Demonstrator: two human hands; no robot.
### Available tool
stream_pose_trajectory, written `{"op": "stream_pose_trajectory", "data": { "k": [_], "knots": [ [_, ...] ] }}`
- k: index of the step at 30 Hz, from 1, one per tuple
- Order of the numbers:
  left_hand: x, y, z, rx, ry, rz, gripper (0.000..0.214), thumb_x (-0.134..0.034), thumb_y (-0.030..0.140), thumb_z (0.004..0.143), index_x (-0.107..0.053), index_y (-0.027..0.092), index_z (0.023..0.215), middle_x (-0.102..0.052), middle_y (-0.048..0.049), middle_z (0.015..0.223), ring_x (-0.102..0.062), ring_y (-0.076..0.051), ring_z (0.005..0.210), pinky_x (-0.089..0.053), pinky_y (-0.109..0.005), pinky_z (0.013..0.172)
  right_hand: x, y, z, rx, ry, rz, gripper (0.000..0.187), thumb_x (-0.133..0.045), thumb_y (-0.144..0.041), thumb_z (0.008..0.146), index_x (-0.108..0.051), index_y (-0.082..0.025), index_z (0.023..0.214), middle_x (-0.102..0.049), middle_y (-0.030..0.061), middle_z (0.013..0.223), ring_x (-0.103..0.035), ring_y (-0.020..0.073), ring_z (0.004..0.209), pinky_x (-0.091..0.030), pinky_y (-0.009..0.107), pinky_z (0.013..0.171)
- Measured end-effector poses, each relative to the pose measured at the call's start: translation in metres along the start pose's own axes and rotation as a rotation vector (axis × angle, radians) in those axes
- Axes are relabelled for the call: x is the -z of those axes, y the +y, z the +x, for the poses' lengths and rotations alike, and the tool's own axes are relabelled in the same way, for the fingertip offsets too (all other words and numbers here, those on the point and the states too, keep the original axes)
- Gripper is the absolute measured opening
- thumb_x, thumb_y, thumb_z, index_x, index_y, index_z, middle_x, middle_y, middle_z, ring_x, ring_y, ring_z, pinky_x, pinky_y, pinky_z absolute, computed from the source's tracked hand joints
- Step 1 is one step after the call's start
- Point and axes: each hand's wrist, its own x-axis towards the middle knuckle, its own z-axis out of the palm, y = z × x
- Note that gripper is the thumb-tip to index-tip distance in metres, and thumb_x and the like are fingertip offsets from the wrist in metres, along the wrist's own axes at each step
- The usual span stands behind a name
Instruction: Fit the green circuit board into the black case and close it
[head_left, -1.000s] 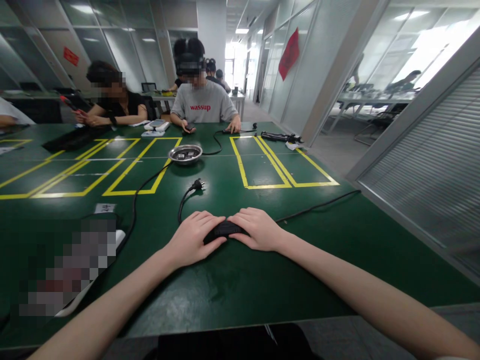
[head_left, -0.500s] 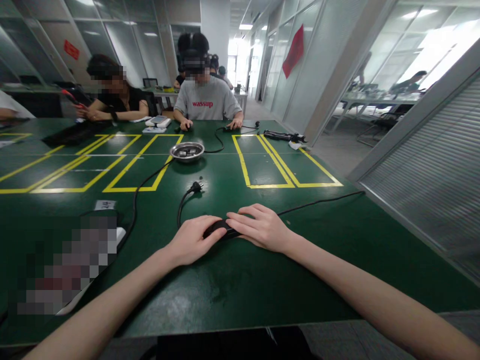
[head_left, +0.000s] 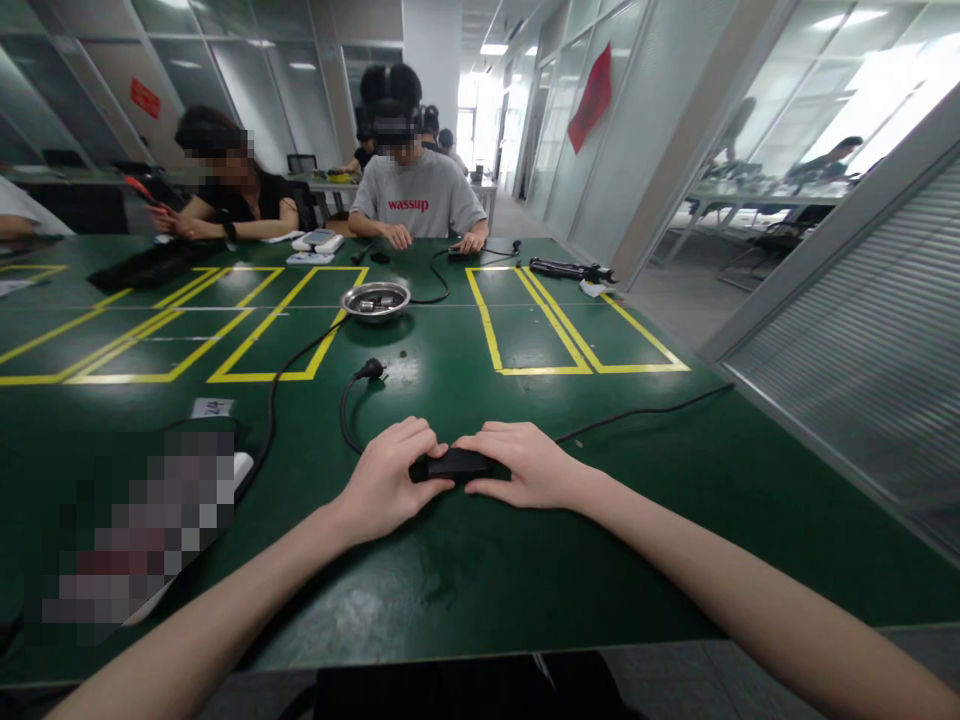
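Two ends of one black block point(head_left: 459, 464), both in hand

I have the left hand point(head_left: 390, 475) curled around one end of the block, thumb along the near side and fingers over the far side. The right hand point(head_left: 529, 465) wraps the other end in the same way. Both grips are parted only about as far as the block is thick, and its middle shows between the fingertips. It sits near the front of the green table point(head_left: 525, 570), between my two hands; I can't tell whether it rests on the surface or is slightly raised.

A black cord point(head_left: 343, 415) curves out from behind the left hand to a plug point(head_left: 370, 370) lying on the table. Another cord point(head_left: 637, 412) runs off to the right from behind the right hand, which hides where it begins. Farther back I see a metal bowl point(head_left: 375, 318) with small metal pieces point(head_left: 375, 303) inside, and a co-worker point(head_left: 412, 195) seated across the table, one hand on a small dark item point(head_left: 463, 255).
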Motion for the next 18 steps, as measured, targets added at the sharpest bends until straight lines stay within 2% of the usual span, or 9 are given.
{"op": "stream_pose_trajectory", "data": {
  "k": [3,7,13,16,18],
  "knots": [
    [0.0001,-0.0032,-0.0007,-0.008,-0.016,0.03,0.021,-0.082,0.02,0.083,-0.061,0.019,0.087,-0.063,0.0,0.084,-0.061,-0.019,0.079,-0.046,-0.029,0.069,0.0004,0.0007,-0.0013,-0.011,0.031,0.022,0.032,-0.06,-0.041,0.105,-0.067,-0.017,0.124,-0.075,0.0084,0.096,-0.067,0.021,0.086,-0.05,0.03,0.075],
    [0.0001,-0.0052,-0.002,0.017,-0.067,0.023,0.018,-0.078,0.03,0.09,-0.066,0.019,0.099,-0.07,-0.0016,0.091,-0.066,-0.019,0.082,-0.049,-0.03,0.072,-0.0011,0.0012,-0.0023,0.046,0.043,-0.067,0.034,-0.055,-0.041,0.107,-0.066,-0.015,0.126,-0.075,0.0091,0.094,-0.067,0.0214,0.084,-0.049,0.032,0.074],
    [-0.0032,-0.0033,-0.0011,0.013,-0.098,0.083,0.018,-0.072,0.035,0.095,-0.064,0.019,0.094,-0.071,-0.0037,0.09,-0.066,-0.02,0.081,-0.051,-0.031,0.072,-0.0059,0.0014,-0.0036,0.055,0.084,-0.089,0.033,-0.048,-0.039,0.11,-0.065,-0.015,0.127,-0.076,0.0091,0.095,-0.07,0.0211,0.083,-0.051,0.032,0.072],
    [-0.0044,-0.0037,-0.0012,0.005,-0.141,0.12,0.02,-0.069,0.036,0.098,-0.064,0.019,0.107,-0.074,-0.0045,0.097,-0.069,-0.021,0.084,-0.054,-0.032,0.076,-0.0083,0.0009,-0.0041,0.059,0.117,-0.123,0.037,-0.043,-0.039,0.112,-0.066,-0.014,0.124,-0.075,0.009,0.09,-0.07,0.021,0.079,-0.051,0.032,0.07],
    [-0.0049,-0.0031,-0.0021,-0.057,-0.141,0.176,0.024,-0.067,0.037,0.099,-0.064,0.019,0.114,-0.075,-0.0063,0.102,-0.071,-0.023,0.09,-0.055,-0.034,0.081,-0.0091,-0.0002,-0.0042,0.049,0.139,-0.138,0.04,-0.039,-0.039,0.112,-0.068,-0.013,0.12,-0.075,0.0093,0.088,-0.069,0.0211,0.078,-0.051,0.032,0.07]
  ]
}}
